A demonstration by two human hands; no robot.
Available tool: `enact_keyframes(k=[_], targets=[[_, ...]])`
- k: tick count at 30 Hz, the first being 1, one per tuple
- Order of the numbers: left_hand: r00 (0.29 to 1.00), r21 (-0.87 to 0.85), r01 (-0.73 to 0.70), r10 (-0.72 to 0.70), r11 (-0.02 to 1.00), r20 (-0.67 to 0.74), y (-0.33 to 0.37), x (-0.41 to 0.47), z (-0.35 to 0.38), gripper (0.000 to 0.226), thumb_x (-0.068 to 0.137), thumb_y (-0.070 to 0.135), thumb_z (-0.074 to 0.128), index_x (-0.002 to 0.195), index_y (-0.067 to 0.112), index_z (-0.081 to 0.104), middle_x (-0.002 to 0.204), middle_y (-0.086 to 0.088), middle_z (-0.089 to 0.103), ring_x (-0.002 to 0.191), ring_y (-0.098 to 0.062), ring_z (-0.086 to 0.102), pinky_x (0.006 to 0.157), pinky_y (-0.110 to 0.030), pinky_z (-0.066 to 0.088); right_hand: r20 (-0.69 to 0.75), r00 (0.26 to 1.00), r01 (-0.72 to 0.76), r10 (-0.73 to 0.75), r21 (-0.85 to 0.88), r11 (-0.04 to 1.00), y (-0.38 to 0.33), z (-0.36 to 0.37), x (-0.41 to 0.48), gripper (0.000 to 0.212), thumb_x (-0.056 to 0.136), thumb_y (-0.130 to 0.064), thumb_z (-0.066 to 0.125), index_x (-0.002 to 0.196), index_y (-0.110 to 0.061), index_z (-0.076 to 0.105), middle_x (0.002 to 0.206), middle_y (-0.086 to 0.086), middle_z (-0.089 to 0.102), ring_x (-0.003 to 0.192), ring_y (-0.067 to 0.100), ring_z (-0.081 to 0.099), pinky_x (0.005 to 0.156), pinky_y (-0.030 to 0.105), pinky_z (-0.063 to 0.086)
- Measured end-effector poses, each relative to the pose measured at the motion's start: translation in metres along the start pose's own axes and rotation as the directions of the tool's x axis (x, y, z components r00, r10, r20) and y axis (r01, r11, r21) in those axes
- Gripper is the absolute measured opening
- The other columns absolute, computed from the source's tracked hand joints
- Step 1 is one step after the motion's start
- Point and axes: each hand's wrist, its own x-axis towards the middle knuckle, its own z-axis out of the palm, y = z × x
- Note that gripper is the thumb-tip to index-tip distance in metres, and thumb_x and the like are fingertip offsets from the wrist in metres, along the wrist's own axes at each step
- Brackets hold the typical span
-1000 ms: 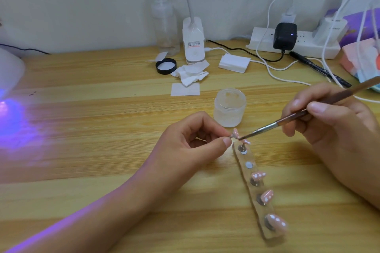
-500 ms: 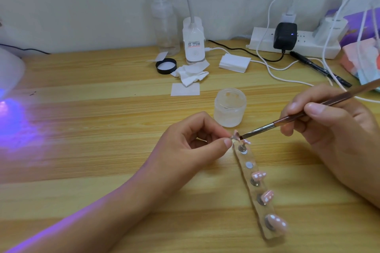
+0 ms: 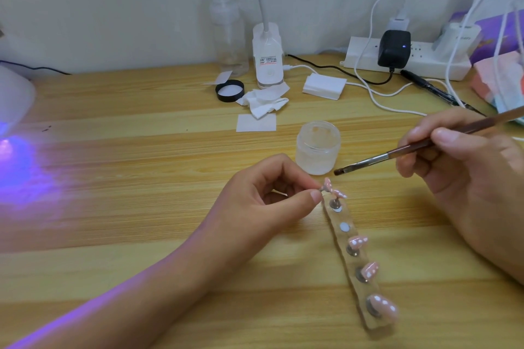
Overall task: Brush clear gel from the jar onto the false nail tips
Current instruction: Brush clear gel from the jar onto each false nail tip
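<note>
My left hand (image 3: 269,195) pinches a small stand carrying a pink false nail tip (image 3: 328,185) between thumb and forefinger. Just below it lies a clear holder strip (image 3: 357,266) with several pink nail tips on magnetic pegs and one bare spot. The frosted open gel jar (image 3: 318,147) stands right behind. My right hand (image 3: 465,170) grips a brown-handled brush (image 3: 377,159); its bristle tip hovers in front of the jar's lower right side, a little above and right of the held nail, not touching it.
On the wooden desk (image 3: 141,178): a black jar lid (image 3: 229,90), crumpled wipes (image 3: 262,102), a white pad (image 3: 256,123), a lamp base (image 3: 268,56), a clear bottle (image 3: 231,37), a power strip (image 3: 408,61) with cables, a UV lamp (image 3: 12,99) glowing purple at far left.
The brush tip was touching the held nail tip; it has lifted up and to the right, away from the nail and toward the jar. My left hand has stayed put.
</note>
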Motion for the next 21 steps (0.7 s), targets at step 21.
enact_keyframes(k=[21], targets=[[1.000,-0.090,0.008,-0.009,0.996,-0.008,-0.0008,0.0014,-0.0005,0.009,0.081,0.022,0.071,0.085,0.030,0.071,0.083,0.007,0.072,0.078,-0.006,0.065,0.073,-0.017,0.051,0.100,0.989,-0.118,0.113,0.053,0.992,-0.0045,0.0067,-0.0021,0.027,0.083,-0.010,0.049,0.071,-0.020,0.071,0.063,0.003,0.061,0.057,0.014,0.058,0.057,0.018,0.049]])
